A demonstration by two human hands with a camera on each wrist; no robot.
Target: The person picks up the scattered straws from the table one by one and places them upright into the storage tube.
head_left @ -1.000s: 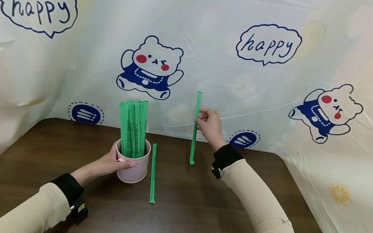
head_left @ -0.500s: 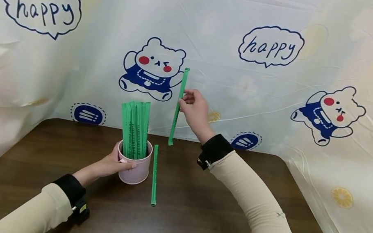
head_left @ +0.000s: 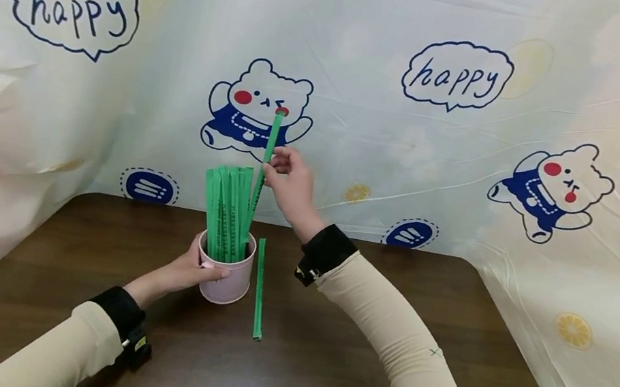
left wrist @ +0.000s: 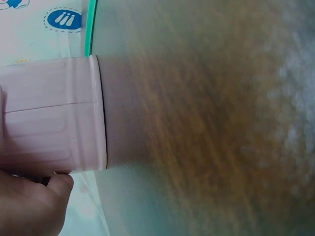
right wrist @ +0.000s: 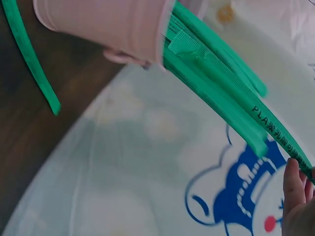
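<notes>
A pink metal bucket stands on the table, packed with several green wrapped straws. My left hand grips its left side, thumb across the front; in the left wrist view the hand lies against the bucket wall. Above and to the right, my right hand pinches one wrapped straw by its upper part. This straw slants nearly upright, its lower end at the bucket's mouth beside the bunch. Printed lettering shows on the held straw in the right wrist view.
Another wrapped straw lies on the brown wooden table, just right of the bucket. A printed cloth with bears and speech bubbles hangs behind the table and along both sides.
My right hand has moved left with the straw, first rising, and brought its lower end to the bucket's mouth. My left hand has stayed on the bucket.
</notes>
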